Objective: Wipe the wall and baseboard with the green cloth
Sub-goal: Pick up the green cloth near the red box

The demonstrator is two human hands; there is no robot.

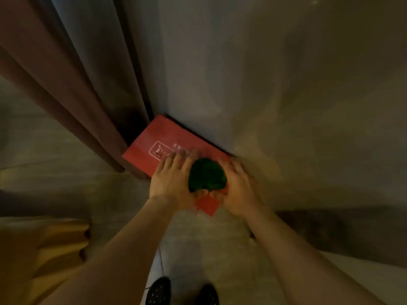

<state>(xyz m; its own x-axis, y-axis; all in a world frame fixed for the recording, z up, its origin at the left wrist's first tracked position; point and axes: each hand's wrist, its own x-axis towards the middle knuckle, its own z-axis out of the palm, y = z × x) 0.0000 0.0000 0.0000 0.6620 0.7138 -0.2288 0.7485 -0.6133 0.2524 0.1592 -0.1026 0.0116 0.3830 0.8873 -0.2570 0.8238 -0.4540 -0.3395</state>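
A bunched dark green cloth (207,175) lies on top of a red box (158,137) that stands on the floor against the grey wall (253,73). My left hand (170,179) rests flat on the box, its thumb side touching the cloth's left edge. My right hand (239,188) cups the cloth's right side, fingers spread. Both thumbs meet under the cloth's near edge. A dark baseboard strip (343,234) runs along the wall's foot at the right. The scene is dim and a little blurred.
A brown curtain (72,89) hangs in folds at the left, down to the floor beside the box. A wooden piece (59,249) sits at the lower left. My two dark shoes (158,291) stand on the tiled floor (198,249).
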